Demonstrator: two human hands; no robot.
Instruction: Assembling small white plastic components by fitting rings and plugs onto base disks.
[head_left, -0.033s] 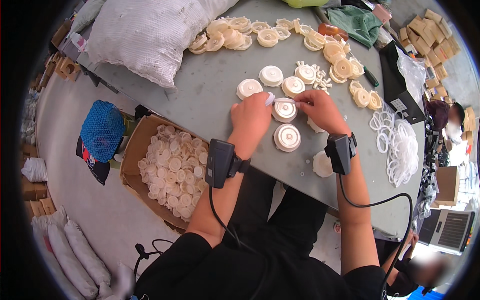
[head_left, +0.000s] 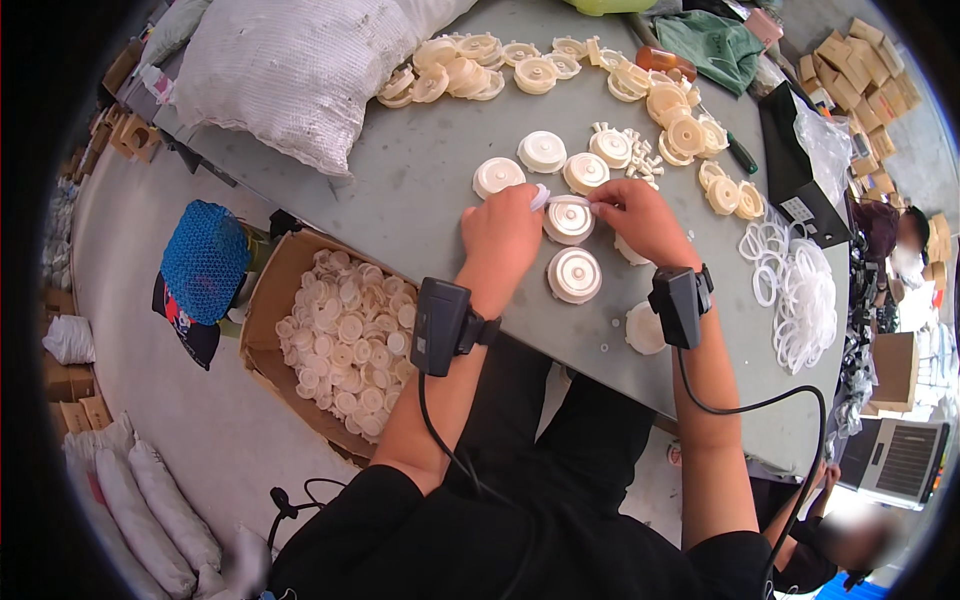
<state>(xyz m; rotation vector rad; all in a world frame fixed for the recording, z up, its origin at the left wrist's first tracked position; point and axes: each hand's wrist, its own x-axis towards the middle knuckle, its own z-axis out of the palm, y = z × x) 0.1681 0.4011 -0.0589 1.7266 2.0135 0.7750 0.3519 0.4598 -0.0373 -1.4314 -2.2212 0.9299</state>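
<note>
My left hand (head_left: 502, 232) is closed, pinching a translucent white plastic ring (head_left: 570, 201) at its left end. The fingertips of my right hand (head_left: 640, 220) close on the ring's right end. Between both hands, the ring spans the far edge of a round white plastic cap (head_left: 569, 226); whether it sits on the cap I cannot tell. Nearer me lies another cap (head_left: 574, 275), and several more, such as this cap (head_left: 542, 152), stand just beyond my hands. Other caps are partly hidden by my right hand and wrist.
Loose rings (head_left: 805, 300) lie in a heap at the table's right. Small white plugs (head_left: 645, 158) and cream round parts (head_left: 535, 75) are farther back. A stuffed white sack (head_left: 290, 80) rests at far left. Below the table edge, a cardboard box (head_left: 262, 355) holds many round parts.
</note>
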